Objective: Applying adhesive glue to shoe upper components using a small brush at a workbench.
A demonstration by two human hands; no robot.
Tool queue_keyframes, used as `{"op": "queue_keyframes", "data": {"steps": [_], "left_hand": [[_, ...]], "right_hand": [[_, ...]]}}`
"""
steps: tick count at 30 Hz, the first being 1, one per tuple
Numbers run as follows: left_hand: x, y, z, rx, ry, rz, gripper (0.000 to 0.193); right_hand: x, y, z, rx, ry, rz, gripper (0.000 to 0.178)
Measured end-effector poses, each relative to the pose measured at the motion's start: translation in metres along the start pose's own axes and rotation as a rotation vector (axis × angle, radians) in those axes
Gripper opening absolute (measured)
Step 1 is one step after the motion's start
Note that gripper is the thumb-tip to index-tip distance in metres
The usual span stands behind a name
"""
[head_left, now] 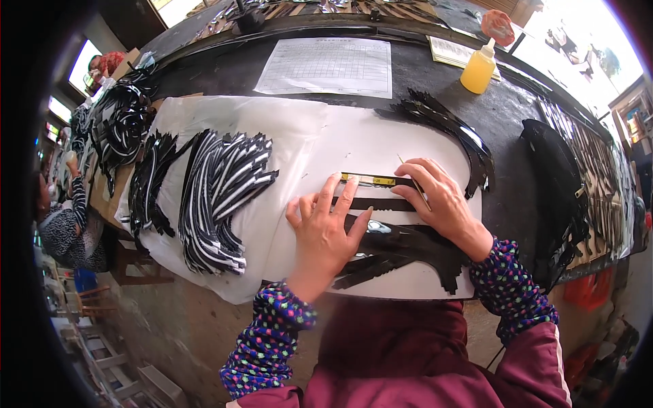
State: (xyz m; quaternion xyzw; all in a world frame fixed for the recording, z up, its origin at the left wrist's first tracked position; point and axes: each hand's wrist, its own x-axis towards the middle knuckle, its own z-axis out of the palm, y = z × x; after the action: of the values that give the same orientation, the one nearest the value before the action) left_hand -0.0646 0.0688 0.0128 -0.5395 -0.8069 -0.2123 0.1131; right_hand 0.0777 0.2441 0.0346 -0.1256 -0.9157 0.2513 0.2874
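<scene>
My left hand [326, 231] lies with its fingers spread, the fingertips pressing at the left end of a short yellow piece marked like a ruler [371, 180]. That piece lies along a narrow black strip [405, 182] on a white board. In my right hand [439, 204] is a thin, light-coloured stick [423, 195], slanting between the fingers. The right fingertips are by the strip's right end. Just below lies a second black strip [384, 204], partly under my left fingers. Nearer to me is a heap of shiny black strips [415, 248] with notched ends.
Black-and-white strips [221, 197] lie in a bundle on white sheeting [265, 251] at the left. More black strips [452, 126] curve at the board's far right. Beyond are a gridded paper [326, 66] and a yellow-filled squeeze bottle [478, 70]. Another person [64, 228] is at far left.
</scene>
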Motion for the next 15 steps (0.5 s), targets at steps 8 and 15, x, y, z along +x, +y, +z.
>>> {"op": "queue_keyframes", "data": {"steps": [8,15], "left_hand": [[-0.001,-0.001,0.003,-0.007,0.007,-0.005,0.056],[0.002,0.0,-0.003,-0.107,-0.002,-0.033,0.068]], "right_hand": [[0.01,0.008,0.015,-0.006,-0.087,0.023,0.016],[0.025,0.007,-0.028,0.044,0.031,0.167,0.014]]}}
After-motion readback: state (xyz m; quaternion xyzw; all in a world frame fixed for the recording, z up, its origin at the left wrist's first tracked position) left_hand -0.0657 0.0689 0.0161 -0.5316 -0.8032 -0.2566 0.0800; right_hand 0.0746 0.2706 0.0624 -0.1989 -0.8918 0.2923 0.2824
